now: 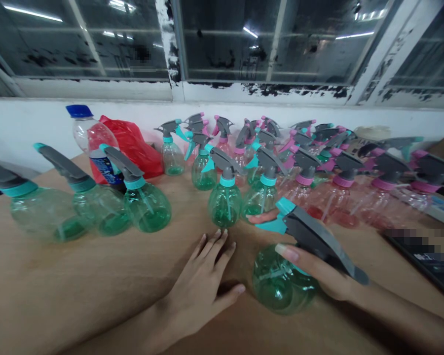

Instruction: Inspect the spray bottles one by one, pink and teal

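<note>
A spray bottle [281, 283] with a clear green round body and a grey and turquoise trigger head is in my right hand [318, 268]. The thumb lies across its neck, and a finger reaches behind the turquoise trigger. It tilts a little, its nozzle toward the left. My left hand [207, 276] rests flat on the table with the fingers spread, just left of that bottle and holding nothing. Beyond my fingertips stand two green spray bottles [225, 202], side by side. The right hand's other fingers are hidden behind the bottle.
Three green spray bottles [148, 209] stand at the left on the wooden table [107, 286]. Behind them are a blue-capped drink bottle [83, 130] and a red plastic bag [133, 143]. Several pink spray bottles [342, 197] crowd the right back. A phone [425, 261] lies at the right edge.
</note>
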A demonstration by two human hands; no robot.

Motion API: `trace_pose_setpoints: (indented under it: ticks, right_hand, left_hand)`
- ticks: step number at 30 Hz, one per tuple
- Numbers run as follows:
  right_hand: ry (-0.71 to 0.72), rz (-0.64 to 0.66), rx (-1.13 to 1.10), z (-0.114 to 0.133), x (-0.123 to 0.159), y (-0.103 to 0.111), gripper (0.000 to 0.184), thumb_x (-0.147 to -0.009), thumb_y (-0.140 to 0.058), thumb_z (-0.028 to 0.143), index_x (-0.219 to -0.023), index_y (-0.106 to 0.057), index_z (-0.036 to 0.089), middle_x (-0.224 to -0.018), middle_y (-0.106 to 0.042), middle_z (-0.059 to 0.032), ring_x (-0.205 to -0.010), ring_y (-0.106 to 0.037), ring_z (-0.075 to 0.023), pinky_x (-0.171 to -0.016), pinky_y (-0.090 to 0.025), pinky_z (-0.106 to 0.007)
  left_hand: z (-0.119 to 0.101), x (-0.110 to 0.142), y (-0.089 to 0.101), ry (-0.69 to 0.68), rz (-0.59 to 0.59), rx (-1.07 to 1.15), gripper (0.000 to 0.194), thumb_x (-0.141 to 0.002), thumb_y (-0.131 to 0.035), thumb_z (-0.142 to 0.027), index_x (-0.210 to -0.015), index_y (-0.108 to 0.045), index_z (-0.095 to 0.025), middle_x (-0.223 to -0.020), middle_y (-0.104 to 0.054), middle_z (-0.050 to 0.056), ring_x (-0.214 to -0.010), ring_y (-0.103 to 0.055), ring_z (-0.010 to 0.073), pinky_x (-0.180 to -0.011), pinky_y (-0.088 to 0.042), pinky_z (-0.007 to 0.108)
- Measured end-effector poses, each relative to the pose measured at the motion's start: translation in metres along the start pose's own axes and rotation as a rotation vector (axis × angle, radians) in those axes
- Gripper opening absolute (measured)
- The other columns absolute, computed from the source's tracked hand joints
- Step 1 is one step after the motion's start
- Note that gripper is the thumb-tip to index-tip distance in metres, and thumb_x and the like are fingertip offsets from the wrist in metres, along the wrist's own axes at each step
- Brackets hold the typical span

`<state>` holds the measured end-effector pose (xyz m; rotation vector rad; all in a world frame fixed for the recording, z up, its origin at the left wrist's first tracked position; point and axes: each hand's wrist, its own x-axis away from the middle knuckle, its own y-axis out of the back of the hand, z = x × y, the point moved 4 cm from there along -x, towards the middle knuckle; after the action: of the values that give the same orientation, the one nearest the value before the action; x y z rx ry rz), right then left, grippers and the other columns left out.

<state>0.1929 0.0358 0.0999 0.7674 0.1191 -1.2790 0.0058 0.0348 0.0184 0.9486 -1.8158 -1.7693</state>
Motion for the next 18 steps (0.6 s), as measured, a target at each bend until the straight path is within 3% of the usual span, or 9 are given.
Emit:
trace_pose_setpoints:
  ticks: [6, 11, 15, 18]
  right_hand:
    - [-0.048, 0.007, -0.081, -0.0019, -0.0005, -0.0005, 0.03, -0.079, -0.063, 0.032, -0.108, -0.062, 0.026, -0.094, -0.068, -0.0025, -0.074, -0.064, -0.0199, -0.066, -0.053, -0.034]
    - [-0.095, 0.034, -0.079, -0.0039, 0.0005, -0.0016, 0.03, -0.08, -0.062, 0.031, -0.109, -0.062, 0.027, -0.084, -0.068, -0.001, -0.058, -0.059, -0.0166, -0.056, -0.05, -0.032]
    - [-0.079, 0.025, -0.096, -0.0032, 0.0002, -0.0012, 0.03, -0.079, -0.063, 0.03, -0.109, -0.061, 0.028, -0.089, -0.068, -0.0011, -0.065, -0.061, -0.0187, -0.061, -0.051, -0.033]
    - [-0.083, 0.025, -0.088, -0.0034, 0.0001, -0.0004, 0.029, -0.079, -0.062, 0.033, -0.108, -0.061, 0.03, -0.085, -0.067, -0.0006, -0.06, -0.059, -0.0188, -0.056, -0.049, -0.034]
  left_hand:
    - [0.0002, -0.0004, -0.0003, 0.005, -0.009, -0.007, 0.066, -0.091, -0.046, -0.058, -0.14, -0.037, -0.014, -0.147, -0.034, 0.014, -0.136, -0.027, 0.0287, -0.108, -0.027, 0.05]
    - [-0.0001, 0.0002, -0.0019, -0.002, -0.004, -0.018, 0.066, -0.092, -0.044, -0.058, -0.14, -0.038, -0.013, -0.147, -0.033, 0.015, -0.137, -0.026, 0.0286, -0.108, -0.027, 0.05]
    - [0.0001, 0.0001, -0.0015, -0.003, -0.014, -0.008, 0.066, -0.092, -0.045, -0.058, -0.14, -0.038, -0.013, -0.147, -0.033, 0.014, -0.137, -0.026, 0.0286, -0.109, -0.025, 0.05]
    - [0.0004, -0.0001, -0.0012, 0.0, -0.014, -0.003, 0.065, -0.092, -0.046, -0.057, -0.14, -0.038, -0.013, -0.147, -0.034, 0.014, -0.137, -0.026, 0.0287, -0.109, -0.026, 0.05]
